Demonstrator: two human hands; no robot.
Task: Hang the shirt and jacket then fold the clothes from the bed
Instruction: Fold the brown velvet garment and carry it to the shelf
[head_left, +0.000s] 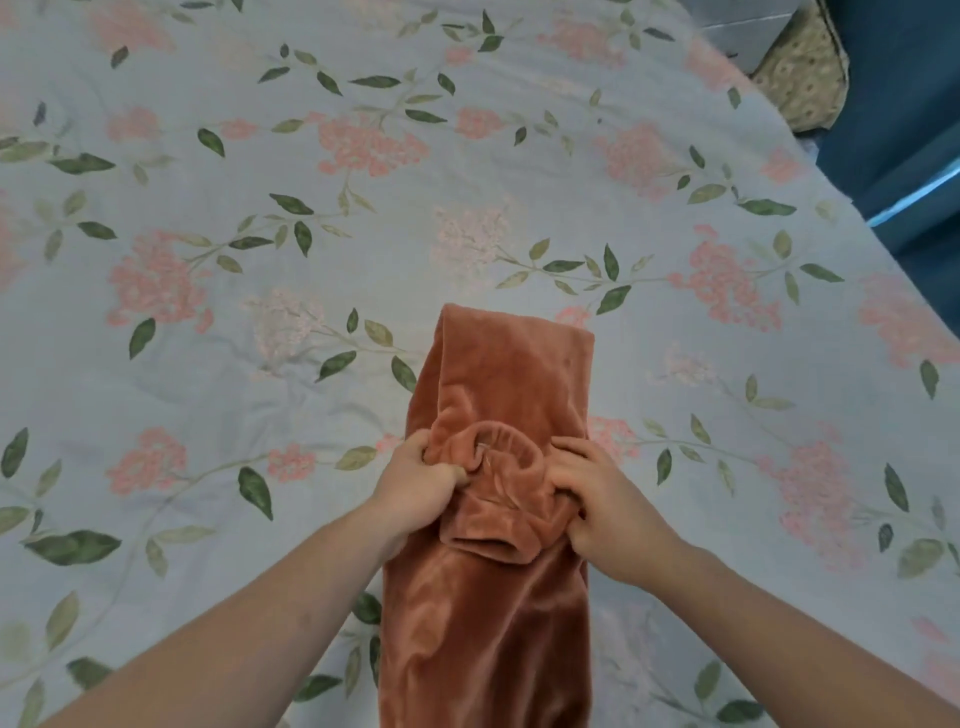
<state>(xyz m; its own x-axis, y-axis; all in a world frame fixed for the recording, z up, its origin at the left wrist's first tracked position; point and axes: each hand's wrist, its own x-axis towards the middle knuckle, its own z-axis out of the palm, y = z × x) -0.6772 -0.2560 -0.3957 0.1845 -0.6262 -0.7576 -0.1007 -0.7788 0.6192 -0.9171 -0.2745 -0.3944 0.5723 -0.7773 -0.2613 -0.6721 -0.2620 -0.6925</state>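
Rust-brown velvety garment (498, 395), folded into a long narrow strip, lies lengthwise on the bed's pale blue floral bedspread (208, 322), running from the bottom edge of view toward mid-frame. Gathered cuff or opening bunched up at its middle. Left hand (415, 483) grips the bunched fabric from the left, fingers (441, 475) curled shut on it. Right hand (597, 499) grips from the right, fingers (566, 467) pressed into the folds. Patterned cushion (802, 73) at far right corner, beside dark blue surface (904, 104).

Soft even daylight, faint shadows — slight blur, wide-angle bending at edges.
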